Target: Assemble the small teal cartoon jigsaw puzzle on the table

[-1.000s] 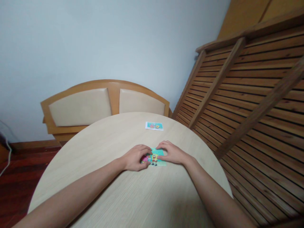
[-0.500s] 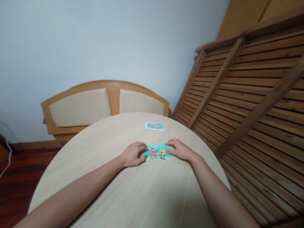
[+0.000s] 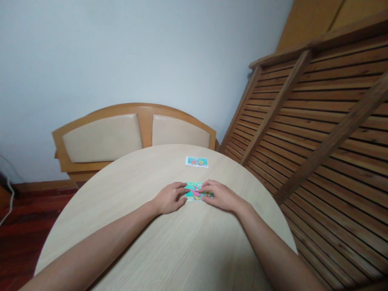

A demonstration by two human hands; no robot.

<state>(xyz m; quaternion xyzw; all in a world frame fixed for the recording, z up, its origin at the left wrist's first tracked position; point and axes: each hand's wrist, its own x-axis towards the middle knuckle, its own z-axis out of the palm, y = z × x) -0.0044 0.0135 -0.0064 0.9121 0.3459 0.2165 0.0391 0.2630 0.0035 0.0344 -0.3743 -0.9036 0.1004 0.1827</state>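
Observation:
A small green picture card (image 3: 195, 195) with pink and yellow cartoon figures lies flat on the round table (image 3: 145, 238). At its left edge rests my left hand (image 3: 171, 198), thumb and fingers apart, fingertips touching the edge. My right hand (image 3: 220, 195) lies over the right part, its fingers stretched out across the picture and its thumb apart, hiding most of the yellow figure. Whether the picture is one sheet or several pieces I cannot tell.
Farther back on the table lies a white-edged paper (image 3: 197, 162) with a similar cartoon print. Behind stands a wooden headboard (image 3: 145, 121) with cream panels against the wall. A slatted wooden panel (image 3: 303, 121) leans on the right. A white cable (image 3: 12, 198) hangs at the far left.
My right hand has moved left, from the card's right edge to over its right part, covering the yellow figure. My left hand has stayed almost still.

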